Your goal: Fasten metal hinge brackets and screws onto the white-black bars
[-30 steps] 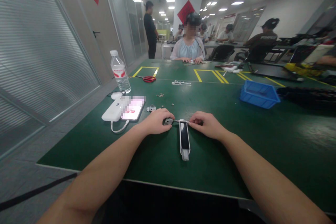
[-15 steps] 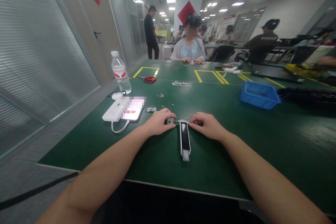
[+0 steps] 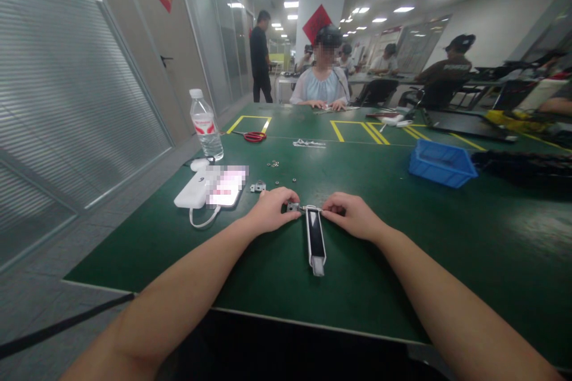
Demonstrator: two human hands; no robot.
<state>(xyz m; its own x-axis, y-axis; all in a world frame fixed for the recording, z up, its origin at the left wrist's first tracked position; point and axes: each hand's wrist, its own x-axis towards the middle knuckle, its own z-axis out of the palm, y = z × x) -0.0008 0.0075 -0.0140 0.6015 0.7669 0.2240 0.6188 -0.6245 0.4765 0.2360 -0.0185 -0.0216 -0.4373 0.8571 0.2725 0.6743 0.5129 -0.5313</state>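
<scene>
My left hand [image 3: 277, 209] is closed, thumb and fingers pinching a small grey metal bracket [image 3: 292, 207]. A thin metal piece [image 3: 305, 208] runs from this bracket toward the top of a long, narrow device [image 3: 316, 237] with a white frame and a dark glossy face. The device lies on the table, its pale, clear-looking end [image 3: 317, 266] toward me. On its other side my right hand [image 3: 348, 213] is closed in a pinch at the device's top right corner. What the right fingertips grip is too small to make out. A second metal bracket [image 3: 258, 187] lies beyond my left hand.
Several small rings or nuts [image 3: 274, 164] lie farther up the green table [image 3: 366, 286]. At left are a water bottle [image 3: 206, 125], a white power bank [image 3: 196, 186] and a phone [image 3: 227, 186]. Red-handled scissors [image 3: 254, 137] and a blue bin [image 3: 442, 162] sit farther back. A person [image 3: 320, 80] sits opposite.
The bracket in my left hand has turned slightly and shows a different face. Both hands stay near the device's top end. In the background, the standing person has shifted a little.
</scene>
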